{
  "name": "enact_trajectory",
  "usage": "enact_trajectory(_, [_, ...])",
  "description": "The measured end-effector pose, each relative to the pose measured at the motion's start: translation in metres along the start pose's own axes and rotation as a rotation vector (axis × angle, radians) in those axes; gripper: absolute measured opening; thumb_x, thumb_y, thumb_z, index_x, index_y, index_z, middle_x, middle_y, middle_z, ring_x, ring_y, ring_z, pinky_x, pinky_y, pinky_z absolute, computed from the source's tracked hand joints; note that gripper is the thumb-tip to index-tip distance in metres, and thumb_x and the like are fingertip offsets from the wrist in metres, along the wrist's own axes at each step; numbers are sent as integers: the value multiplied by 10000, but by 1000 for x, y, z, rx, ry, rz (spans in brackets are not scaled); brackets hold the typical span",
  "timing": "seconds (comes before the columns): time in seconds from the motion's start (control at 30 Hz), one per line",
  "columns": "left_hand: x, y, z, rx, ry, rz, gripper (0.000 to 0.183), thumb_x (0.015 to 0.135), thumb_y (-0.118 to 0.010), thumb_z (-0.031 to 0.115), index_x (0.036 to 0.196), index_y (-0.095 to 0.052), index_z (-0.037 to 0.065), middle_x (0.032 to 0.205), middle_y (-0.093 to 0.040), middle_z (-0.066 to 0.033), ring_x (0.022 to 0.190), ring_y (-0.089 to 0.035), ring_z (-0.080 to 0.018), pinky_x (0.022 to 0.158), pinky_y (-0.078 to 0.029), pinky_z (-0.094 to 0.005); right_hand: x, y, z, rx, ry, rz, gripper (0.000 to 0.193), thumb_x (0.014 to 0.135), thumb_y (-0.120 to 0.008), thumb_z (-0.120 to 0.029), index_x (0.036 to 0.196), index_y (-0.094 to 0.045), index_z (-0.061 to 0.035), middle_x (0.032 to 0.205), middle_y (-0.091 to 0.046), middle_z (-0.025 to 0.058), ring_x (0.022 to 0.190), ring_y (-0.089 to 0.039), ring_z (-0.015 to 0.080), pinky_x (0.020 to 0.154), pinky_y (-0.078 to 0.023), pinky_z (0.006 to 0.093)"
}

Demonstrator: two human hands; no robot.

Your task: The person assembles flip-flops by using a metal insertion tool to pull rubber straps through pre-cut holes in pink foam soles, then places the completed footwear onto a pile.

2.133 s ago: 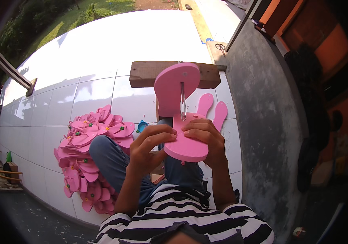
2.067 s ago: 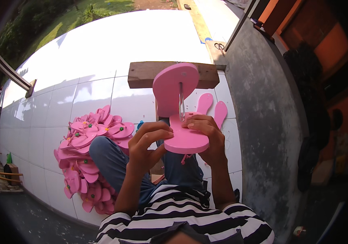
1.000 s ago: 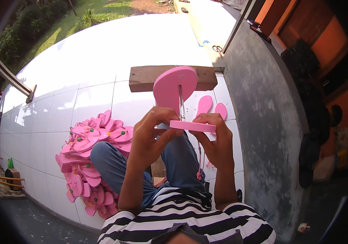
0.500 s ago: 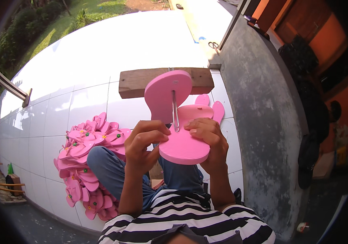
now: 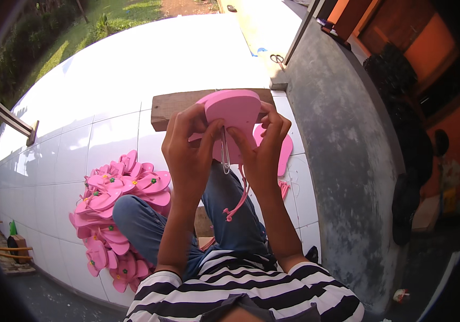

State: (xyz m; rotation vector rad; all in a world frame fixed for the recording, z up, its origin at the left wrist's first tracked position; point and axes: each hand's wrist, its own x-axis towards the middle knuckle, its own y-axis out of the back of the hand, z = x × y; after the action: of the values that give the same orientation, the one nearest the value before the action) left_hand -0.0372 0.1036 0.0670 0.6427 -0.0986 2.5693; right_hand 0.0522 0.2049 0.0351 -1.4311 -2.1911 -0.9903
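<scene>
Both my hands grip a pink flip-flop sole (image 5: 235,115), held up tilted in front of a wooden block. My left hand (image 5: 189,142) clasps its left side, thumb on the near face. On the other side my right hand (image 5: 265,142) wraps the edge, its thumb also pressing that face. A thin metal hook (image 5: 225,155) sticks out between the thumbs toward me. Below the sole dangles a pink strap (image 5: 240,198). Another pink layer shows behind the sole's upper left edge; I cannot tell whether it is a second sole.
The wooden block (image 5: 173,110) lies ahead on white tiles. A heap of pink flip-flops (image 5: 106,204) with small flower decorations sits left of my knee (image 5: 133,214). More pink soles (image 5: 285,153) lie on the right, beside a grey wall (image 5: 342,177). Scissors (image 5: 277,60) rest farther off.
My hands have moved up and away from me, bringing the sole from its low, flat position up to the block. A dangling strap now shows beneath it.
</scene>
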Motion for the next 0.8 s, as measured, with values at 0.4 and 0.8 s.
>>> enact_trajectory(0.4, [-95,-11,-79,183,101,-80,160,957,-607,134,1016,-611,-15,907,-643,-123,753,-629,-156,614,-505,-288,-106,-8,56,252,-498,-117,500,915,-685,-304,1174,-398,12,1014,-501,128,912,-530,214,775,-448,370])
enact_trajectory(0.8, [-166,7,-99,-177,592,-379,159,988,-557,145,1038,-571,-6,693,-619,-63,619,-600,-118,568,-469,-255,-175,85,55,376,-665,-510,325,1050,-463,-256,1067,-613,32,795,-610,48,721,-619,115,688,-528,259])
